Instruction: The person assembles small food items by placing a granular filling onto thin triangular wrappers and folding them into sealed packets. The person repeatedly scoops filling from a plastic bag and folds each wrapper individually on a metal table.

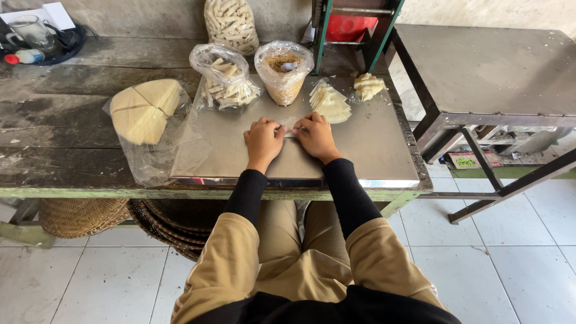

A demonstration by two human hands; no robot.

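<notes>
My left hand (263,140) and my right hand (316,135) rest side by side on a grey metal sheet (360,150), fingers curled together on a small pale piece of wrapper dough (288,128) pinched between them. Just beyond my right hand lies a fanned stack of triangular pale wrappers (330,102). A small pile of folded pieces (368,86) sits at the sheet's far right corner. A clear bag of crumbly brown filling (283,72) stands open behind my hands.
A clear bag of rolled sticks (225,78) stands left of the filling, a taller one (232,24) behind. Pale round wrappers in plastic (144,111) lie on the wooden table's left. A tray with a glass (36,36) is far left. A dark metal table (480,66) stands right; woven baskets (84,216) lie underneath.
</notes>
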